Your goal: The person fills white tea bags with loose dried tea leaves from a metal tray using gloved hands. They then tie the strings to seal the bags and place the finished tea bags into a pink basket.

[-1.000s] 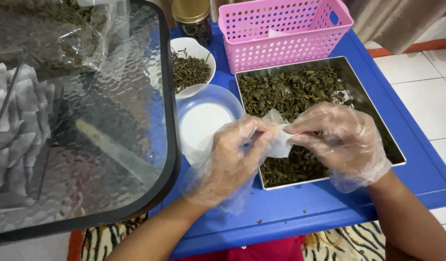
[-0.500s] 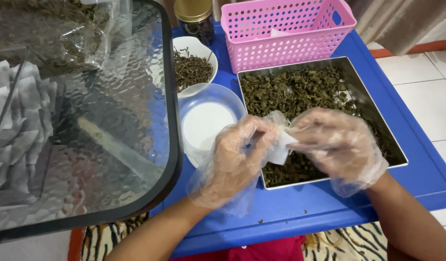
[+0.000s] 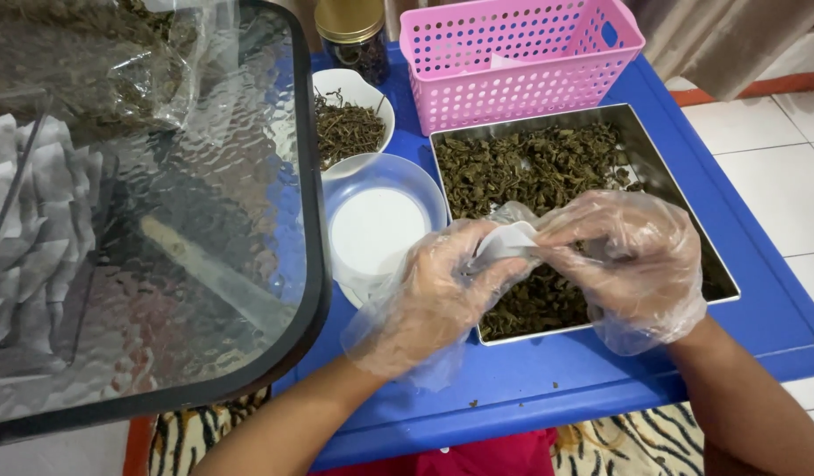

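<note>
Both my hands wear loose clear plastic gloves. My left hand (image 3: 438,295) and my right hand (image 3: 632,260) pinch a small white paper bag (image 3: 506,240) between them, held just above the near left part of a metal tray (image 3: 720,264). The tray is filled with dark dried leaves (image 3: 535,167). Whether the little bag has anything inside is hidden by my fingers.
A pink perforated basket (image 3: 530,62) stands behind the tray on the blue table (image 3: 548,388). A white bowl of dried leaves (image 3: 350,123), an empty white dish (image 3: 376,225) and a gold-lidded jar (image 3: 352,31) are to the left. A glass tabletop (image 3: 142,220) overlaps at left.
My fingers have shifted slightly on the white bag, keeping it in the same spot above the tray. Nothing else has moved.
</note>
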